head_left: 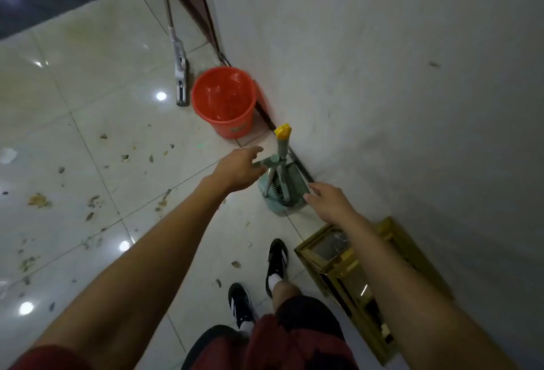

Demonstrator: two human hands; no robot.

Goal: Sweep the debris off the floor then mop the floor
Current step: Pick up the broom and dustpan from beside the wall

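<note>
A green broom and dustpan set (pixel 284 190) stands upright against the white wall, its two handles rising toward me; one ends in a yellow cap (pixel 283 130). My left hand (pixel 239 168) is stretched out with fingers apart, its fingertips at the shorter green handle. My right hand (pixel 328 200) is open just right of the dustpan, close to its edge. Debris (pixel 94 201) in small brown bits lies scattered over the glossy tiled floor (pixel 88 98) to the left. A flat mop (pixel 179 75) leans against the wall further back, beside an orange bucket (pixel 225 101).
A gold-framed glass box (pixel 350 275) sits on the floor by the wall at my right. My feet in black shoes (pixel 276 263) stand just behind the dustpan. A white scrap (pixel 8 155) lies at the far left. Dark flooring begins at the top left.
</note>
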